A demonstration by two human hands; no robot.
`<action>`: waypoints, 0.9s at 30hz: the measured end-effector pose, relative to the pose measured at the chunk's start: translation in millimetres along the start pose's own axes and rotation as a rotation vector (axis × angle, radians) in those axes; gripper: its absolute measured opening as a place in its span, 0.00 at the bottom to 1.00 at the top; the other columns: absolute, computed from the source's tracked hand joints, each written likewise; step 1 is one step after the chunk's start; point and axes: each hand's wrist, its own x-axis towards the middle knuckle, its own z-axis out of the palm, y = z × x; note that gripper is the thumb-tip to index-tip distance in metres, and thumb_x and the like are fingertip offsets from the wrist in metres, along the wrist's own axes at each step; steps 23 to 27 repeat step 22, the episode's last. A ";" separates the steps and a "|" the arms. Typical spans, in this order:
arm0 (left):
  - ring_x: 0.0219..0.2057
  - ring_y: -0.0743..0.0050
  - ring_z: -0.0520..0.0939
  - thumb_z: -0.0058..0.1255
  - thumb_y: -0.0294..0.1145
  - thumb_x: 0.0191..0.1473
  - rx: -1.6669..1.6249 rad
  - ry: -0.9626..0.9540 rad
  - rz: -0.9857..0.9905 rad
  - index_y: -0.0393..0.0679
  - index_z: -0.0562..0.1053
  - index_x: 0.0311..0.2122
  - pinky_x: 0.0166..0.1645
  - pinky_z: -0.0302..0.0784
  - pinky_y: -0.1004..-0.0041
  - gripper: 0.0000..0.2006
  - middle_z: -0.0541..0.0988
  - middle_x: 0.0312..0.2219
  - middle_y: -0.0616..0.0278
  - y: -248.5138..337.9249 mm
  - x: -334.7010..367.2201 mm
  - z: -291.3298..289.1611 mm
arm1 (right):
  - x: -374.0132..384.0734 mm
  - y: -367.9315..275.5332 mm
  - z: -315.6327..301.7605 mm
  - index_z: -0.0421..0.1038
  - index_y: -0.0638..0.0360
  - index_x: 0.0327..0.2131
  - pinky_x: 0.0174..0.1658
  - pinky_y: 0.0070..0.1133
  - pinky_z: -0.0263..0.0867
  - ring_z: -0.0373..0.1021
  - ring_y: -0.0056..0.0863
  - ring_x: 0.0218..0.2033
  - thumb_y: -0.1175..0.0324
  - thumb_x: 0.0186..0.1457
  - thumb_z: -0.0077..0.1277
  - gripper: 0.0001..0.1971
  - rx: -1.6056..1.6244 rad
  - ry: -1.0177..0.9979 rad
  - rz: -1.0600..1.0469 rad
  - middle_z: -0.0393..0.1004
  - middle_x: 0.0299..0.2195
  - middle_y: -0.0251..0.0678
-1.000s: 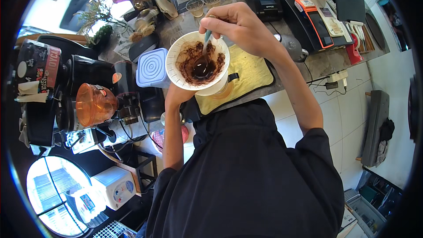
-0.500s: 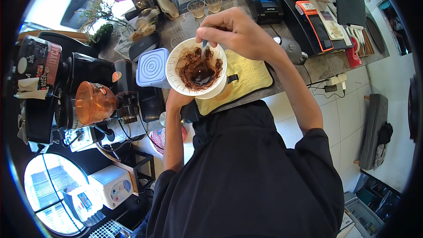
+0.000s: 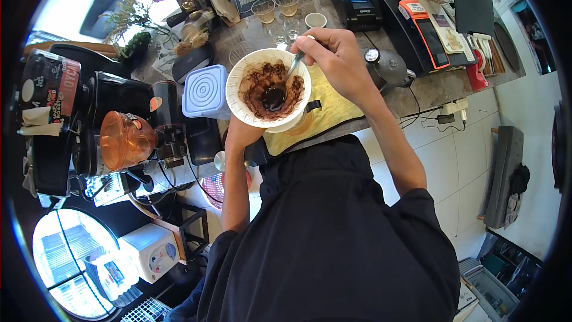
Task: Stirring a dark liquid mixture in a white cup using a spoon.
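A white coffee dripper (image 3: 233, 96) is held up over the counter, its open top facing me. My left hand (image 3: 243, 133) grips it from below left; the dripper hides most of the fingers. Wet dark coffee grounds (image 3: 257, 79) coat the inner wall, with dark liquid pooled at the bottom. The fingers of my right hand (image 3: 337, 58) pinch the handle of a metal spoon (image 3: 294, 65), which leans on the far right inner side of the dripper. A yellow cloth (image 3: 336, 104) lies on the counter just beyond.
A blue-lidded container (image 3: 206, 90) stands close left of the dripper, beside a grinder with an orange hopper (image 3: 122, 140). Beyond are glass cups (image 3: 263, 11), a small white cup (image 3: 316, 20) and a black printer (image 3: 356, 7). A dark kettle (image 3: 388, 67) sits right.
My right hand has shifted right and slightly down, taking the spoon from the middle of the grounds to the dripper's right side. The small white cup behind it now shows. The left hand stays nearly still.
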 end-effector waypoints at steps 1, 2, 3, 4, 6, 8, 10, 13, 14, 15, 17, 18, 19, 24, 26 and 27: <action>0.49 0.66 0.77 0.69 0.24 0.40 0.000 -0.002 -0.001 0.36 0.68 0.54 0.55 0.73 0.68 0.33 0.76 0.49 0.55 1.8 0.6 0.2 | -0.9 4.6 0.6 0.78 0.67 0.29 0.26 0.18 0.57 0.62 0.15 0.21 0.66 0.58 0.49 0.13 0.001 0.001 0.001 0.69 0.17 0.30; 0.49 0.66 0.77 0.68 0.24 0.40 -0.015 0.004 -0.034 0.36 0.68 0.54 0.55 0.73 0.68 0.32 0.76 0.49 0.55 5.2 1.3 0.3 | -1.9 8.2 0.9 0.78 0.67 0.28 0.26 0.17 0.56 0.62 0.13 0.21 0.66 0.58 0.49 0.14 0.066 0.018 0.025 0.69 0.17 0.28; 0.49 0.67 0.77 0.68 0.24 0.40 -0.031 0.010 -0.066 0.36 0.68 0.53 0.55 0.73 0.68 0.32 0.76 0.49 0.55 7.4 1.9 0.8 | -2.3 10.0 0.9 0.78 0.66 0.28 0.26 0.15 0.56 0.62 0.11 0.22 0.66 0.58 0.48 0.14 0.130 0.034 0.049 0.69 0.17 0.26; 0.49 0.67 0.77 0.68 0.24 0.40 -0.032 0.007 -0.065 0.36 0.68 0.53 0.55 0.73 0.68 0.32 0.76 0.49 0.55 6.6 2.6 2.6 | -2.4 12.0 0.3 0.78 0.66 0.28 0.26 0.15 0.56 0.62 0.11 0.22 0.66 0.58 0.48 0.14 0.129 0.037 0.050 0.69 0.17 0.26; 0.49 0.66 0.77 0.68 0.25 0.41 -0.057 0.008 -0.063 0.36 0.69 0.53 0.55 0.72 0.67 0.31 0.76 0.49 0.55 3.9 5.3 6.3 | -2.1 14.8 -1.8 0.78 0.65 0.29 0.26 0.14 0.55 0.62 0.10 0.22 0.66 0.59 0.48 0.13 0.228 0.077 0.056 0.69 0.18 0.26; 0.50 0.66 0.77 0.67 0.26 0.42 -0.100 -0.016 -0.087 0.36 0.69 0.53 0.56 0.72 0.67 0.30 0.76 0.49 0.54 -5.4 3.8 4.2 | -0.9 5.7 -1.0 0.78 0.65 0.29 0.26 0.14 0.55 0.62 0.10 0.22 0.66 0.59 0.48 0.13 0.226 0.080 0.031 0.69 0.18 0.26; 0.50 0.65 0.77 0.67 0.27 0.43 -0.150 -0.043 -0.108 0.36 0.69 0.53 0.56 0.72 0.67 0.30 0.76 0.50 0.54 -15.1 3.2 4.9 | 0.3 -9.3 -0.9 0.78 0.65 0.29 0.25 0.14 0.55 0.62 0.09 0.22 0.66 0.59 0.48 0.13 0.218 0.086 0.006 0.69 0.18 0.26; 0.50 0.64 0.77 0.66 0.28 0.44 -0.178 -0.055 -0.072 0.37 0.69 0.53 0.56 0.72 0.66 0.29 0.76 0.50 0.54 -19.5 5.3 7.6 | -0.8 -38.7 -1.3 0.77 0.66 0.28 0.21 0.15 0.54 0.61 0.09 0.19 0.67 0.58 0.50 0.12 0.112 0.085 -0.152 0.69 0.17 0.26; 0.50 0.64 0.77 0.66 0.28 0.44 -0.170 -0.046 -0.061 0.37 0.69 0.53 0.56 0.72 0.66 0.29 0.76 0.50 0.54 -17.1 4.3 6.7 | -1.6 -47.7 -1.6 0.77 0.66 0.28 0.21 0.15 0.54 0.61 0.09 0.19 0.67 0.58 0.50 0.12 0.112 0.083 -0.151 0.69 0.17 0.26; 0.50 0.64 0.77 0.66 0.28 0.44 -0.162 -0.036 -0.051 0.36 0.69 0.53 0.56 0.72 0.67 0.29 0.76 0.50 0.54 -15.0 3.4 5.9 | -2.8 -56.1 -2.2 0.77 0.66 0.30 0.25 0.12 0.56 0.62 0.08 0.21 0.68 0.59 0.50 0.11 0.053 0.062 -0.176 0.70 0.19 0.26; 0.50 0.64 0.77 0.67 0.28 0.44 -0.193 -0.033 -0.077 0.36 0.69 0.53 0.56 0.71 0.67 0.29 0.76 0.50 0.54 -11.9 3.2 6.7 | -7.7 -68.0 -2.0 0.78 0.66 0.31 0.28 0.10 0.59 0.63 0.08 0.24 0.69 0.61 0.50 0.11 -0.010 0.042 -0.201 0.71 0.21 0.25; 0.50 0.64 0.77 0.67 0.29 0.44 -0.222 -0.031 -0.103 0.36 0.69 0.53 0.56 0.71 0.67 0.29 0.76 0.50 0.54 -10.2 3.1 7.1 | -10.6 -72.1 -0.9 0.78 0.66 0.31 0.28 0.10 0.59 0.63 0.08 0.24 0.70 0.61 0.50 0.10 -0.077 0.048 -0.209 0.71 0.21 0.25; 0.50 0.64 0.77 0.67 0.29 0.44 -0.224 -0.029 -0.103 0.36 0.69 0.53 0.56 0.71 0.67 0.29 0.76 0.50 0.54 -6.8 3.3 8.2 | -12.9 -74.4 -0.3 0.78 0.65 0.31 0.27 0.10 0.58 0.63 0.08 0.23 0.70 0.61 0.50 0.09 -0.144 0.055 -0.217 0.71 0.20 0.25; 0.50 0.64 0.77 0.68 0.30 0.44 -0.181 0.025 -0.090 0.36 0.68 0.54 0.57 0.71 0.67 0.31 0.76 0.50 0.55 3.9 4.8 9.4 | -20.1 -63.3 4.2 0.78 0.62 0.33 0.26 0.10 0.58 0.62 0.09 0.22 0.69 0.60 0.51 0.08 -0.358 0.071 -0.209 0.72 0.21 0.28; 0.50 0.64 0.77 0.68 0.30 0.44 -0.181 0.025 -0.090 0.36 0.68 0.54 0.57 0.71 0.67 0.31 0.76 0.50 0.55 3.9 4.8 9.4 | -20.1 -63.3 4.2 0.78 0.62 0.33 0.26 0.10 0.58 0.62 0.09 0.22 0.69 0.60 0.51 0.08 -0.358 0.071 -0.209 0.72 0.21 0.28; 0.50 0.64 0.77 0.68 0.30 0.44 -0.181 0.025 -0.090 0.36 0.68 0.54 0.57 0.71 0.67 0.31 0.76 0.50 0.55 3.9 4.8 9.4 | -20.1 -63.3 4.2 0.78 0.62 0.33 0.26 0.10 0.58 0.62 0.09 0.22 0.69 0.60 0.51 0.08 -0.358 0.071 -0.209 0.72 0.21 0.28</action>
